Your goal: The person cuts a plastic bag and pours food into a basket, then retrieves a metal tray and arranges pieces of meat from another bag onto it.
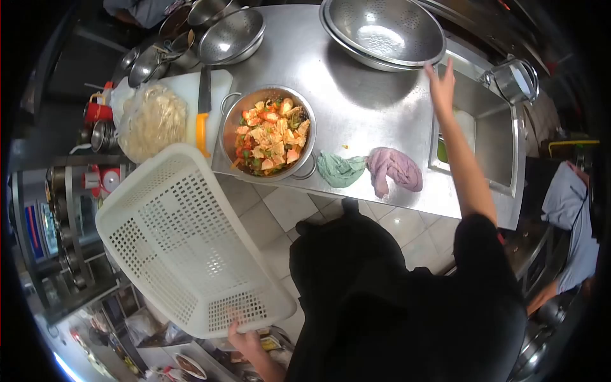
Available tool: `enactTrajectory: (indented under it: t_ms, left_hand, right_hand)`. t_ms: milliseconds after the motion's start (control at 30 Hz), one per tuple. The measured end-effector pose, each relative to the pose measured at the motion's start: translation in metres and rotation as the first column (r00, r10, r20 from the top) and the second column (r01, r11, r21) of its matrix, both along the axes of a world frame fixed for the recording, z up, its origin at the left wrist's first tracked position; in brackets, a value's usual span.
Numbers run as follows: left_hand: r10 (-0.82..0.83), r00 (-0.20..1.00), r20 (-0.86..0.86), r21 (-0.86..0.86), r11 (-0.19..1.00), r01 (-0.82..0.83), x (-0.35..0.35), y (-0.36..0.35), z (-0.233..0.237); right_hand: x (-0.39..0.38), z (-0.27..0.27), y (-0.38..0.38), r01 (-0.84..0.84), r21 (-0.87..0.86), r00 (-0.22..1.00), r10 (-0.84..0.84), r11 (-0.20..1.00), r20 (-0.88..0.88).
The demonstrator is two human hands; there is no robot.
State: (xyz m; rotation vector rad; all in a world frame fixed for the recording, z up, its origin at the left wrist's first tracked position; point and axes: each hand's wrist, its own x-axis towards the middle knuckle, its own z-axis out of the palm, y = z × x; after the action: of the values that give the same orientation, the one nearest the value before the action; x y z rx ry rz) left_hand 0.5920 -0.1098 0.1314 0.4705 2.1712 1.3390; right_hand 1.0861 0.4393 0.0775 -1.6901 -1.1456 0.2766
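Bench: an open strip of bare steel runs down the centre, between the pot of chopped vegetables and the sink. The far end is blocked by stacked colanders. The near edge is blocked by a green cloth and a pink cloth, which touch. The left side is crowded with a cutting board, a knife and smaller bowls. The white basket, tilted, hangs over the floor just beside the pot.

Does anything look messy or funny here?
Yes. The white basket hangs tilted over the floor, gripped at one rim by the left hand. A green cloth and a pink cloth lie crumpled at the counter edge, with tiny food scraps nearby.
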Motion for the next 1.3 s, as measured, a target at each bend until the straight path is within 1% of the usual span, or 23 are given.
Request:
enactTrajectory:
  t_ms: [67,167,367,433,467,500,567,633,667,733,767,833,867,900,933,967,1033,1067,1100,1133,1167,1267,1300]
  left_hand:
    - [0.149,0.981,0.124,0.155,0.974,-0.167,0.018,-0.009,-0.004]
    - [0.084,0.991,0.101,0.119,0.988,-0.096,0.021,-0.017,0.001]
    - [0.26,0.951,0.164,0.043,0.962,-0.271,0.022,-0.009,0.0]
    - [0.475,0.614,0.63,0.068,0.754,-0.653,0.025,0.005,0.01]
    - [0.469,0.616,0.633,0.069,0.759,-0.648,0.026,0.001,0.007]
    - [0.361,0.803,0.474,0.113,0.88,-0.461,0.028,-0.01,0.002]
    - [0.208,0.931,0.302,0.115,0.961,-0.252,0.036,-0.003,0.006]
    - [0.416,0.518,0.747,0.037,0.753,-0.657,0.049,0.026,0.032]
    - [0.417,0.517,0.748,0.038,0.751,-0.66,0.05,0.018,0.022]
    - [0.268,0.933,0.239,-0.058,0.963,-0.262,0.046,-0.011,-0.002]
    - [0.287,0.929,0.234,-0.052,0.958,-0.283,0.046,-0.011,-0.003]
    - [0.422,0.546,0.724,0.123,0.7,-0.704,0.048,-0.012,-0.004]
    - [0.438,0.538,0.72,0.139,0.669,-0.73,0.051,-0.028,-0.012]
    - [0.347,0.881,0.321,0.133,0.905,-0.405,0.055,-0.048,-0.024]
    - [0.058,0.993,-0.105,-0.071,0.995,-0.066,0.059,-0.06,-0.031]
    - [0.086,0.99,-0.11,-0.057,0.994,-0.093,0.065,-0.056,-0.03]
    - [0.402,0.84,0.366,0.248,0.827,-0.504,0.074,-0.043,-0.019]
    - [0.398,0.842,0.365,0.25,0.829,-0.5,0.072,-0.045,-0.019]
    - [0.273,0.94,0.205,0.217,0.924,-0.316,0.068,-0.05,-0.02]
    - [0.117,0.992,0.044,0.151,0.981,-0.122,0.062,-0.052,-0.019]
    - [0.101,0.994,0.032,0.155,0.982,-0.105,0.055,-0.046,-0.013]
    - [0.233,0.951,0.204,0.1,0.961,-0.256,0.033,-0.02,0.01]
    - [0.335,0.831,0.444,0.167,0.88,-0.445,0.016,-0.011,0.014]
  right_hand:
    - [-0.011,-0.028,-0.087,-0.253,-0.196,0.769,0.319,0.948,0.553]
    - [-0.074,-0.01,-0.196,-0.444,-0.504,0.706,0.635,0.741,0.312]
    - [-0.093,-0.004,-0.164,-0.551,-0.418,0.796,0.606,0.722,-0.003]
    - [-0.113,0.003,-0.162,-0.757,-0.137,0.651,0.755,0.639,-0.077]
    - [-0.121,0.0,-0.161,-0.852,-0.091,0.514,0.857,0.516,0.045]
    - [-0.13,-0.006,-0.16,-0.925,-0.066,0.357,0.918,0.373,0.173]
    - [-0.146,-0.015,-0.167,-0.913,-0.205,0.256,0.887,0.352,0.385]
    - [-0.143,-0.034,-0.165,-0.871,-0.344,0.111,0.821,0.352,0.56]
    - [-0.141,-0.048,-0.153,-0.861,-0.287,0.191,0.79,0.42,0.583]
    - [-0.128,-0.058,-0.128,-0.801,-0.277,0.298,0.754,0.531,0.585]
    - [-0.106,-0.059,-0.112,-0.754,-0.325,0.319,0.75,0.571,0.579]
    - [-0.063,-0.051,-0.078,-0.607,-0.217,0.39,0.524,0.765,0.758]
    - [-0.046,-0.047,-0.064,-0.522,-0.248,0.471,0.519,0.816,0.713]
    - [-0.032,-0.043,-0.051,-0.435,-0.291,0.52,0.502,0.852,0.691]
    - [-0.035,-0.026,-0.051,-0.36,-0.271,0.47,0.425,0.893,0.774]
    - [-0.04,-0.013,-0.052,-0.281,-0.234,0.409,0.337,0.931,0.848]
    - [-0.079,-0.033,-0.054,-0.478,-0.048,0.717,0.422,0.877,0.555]
    - [-0.115,-0.044,-0.064,-0.591,-0.028,0.795,0.588,0.806,0.15]
    - [-0.157,-0.043,-0.078,-0.608,-0.372,0.778,0.433,0.701,-0.455]
    - [-0.183,-0.057,-0.078,-0.782,-0.297,0.569,0.434,0.548,-0.698]
    - [-0.214,-0.049,-0.086,-0.768,-0.24,0.455,0.242,0.594,-0.857]
    - [-0.251,-0.06,-0.089,-0.64,-0.298,0.715,0.408,0.708,-0.567]
    - [-0.248,-0.062,-0.088,-0.6,-0.311,0.764,0.414,0.737,-0.494]
